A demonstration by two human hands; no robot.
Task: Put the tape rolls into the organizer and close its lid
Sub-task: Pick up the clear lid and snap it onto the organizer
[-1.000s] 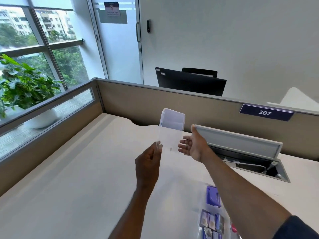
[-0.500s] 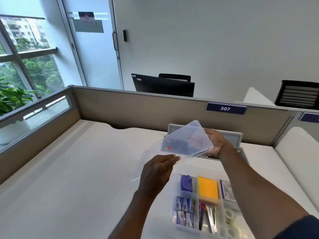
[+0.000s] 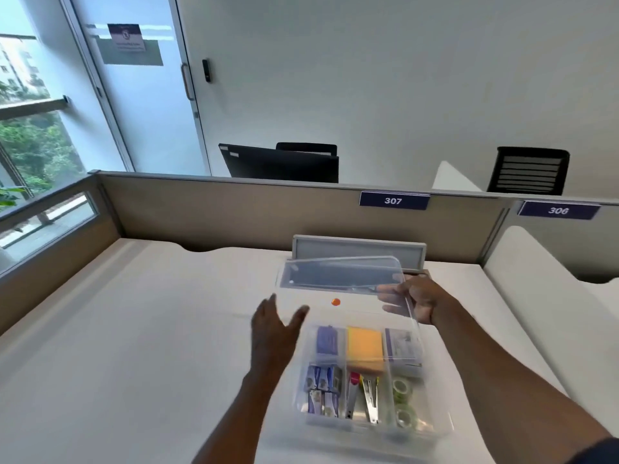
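I have the clear lid (image 3: pixel 345 289) pinched at its right edge in my right hand (image 3: pixel 417 301), tilted above the far end of the organizer (image 3: pixel 368 390) on the counter (image 3: pixel 134 346), while my left hand (image 3: pixel 273 329) hangs spread and empty just off the lid's left edge. Both tape rolls (image 3: pixel 403 401) already sit in the compartment below and nearer me than that right grip, so I judge closing is the step in hand. Next I must catch the left edge, square the lid over the rim and press down.
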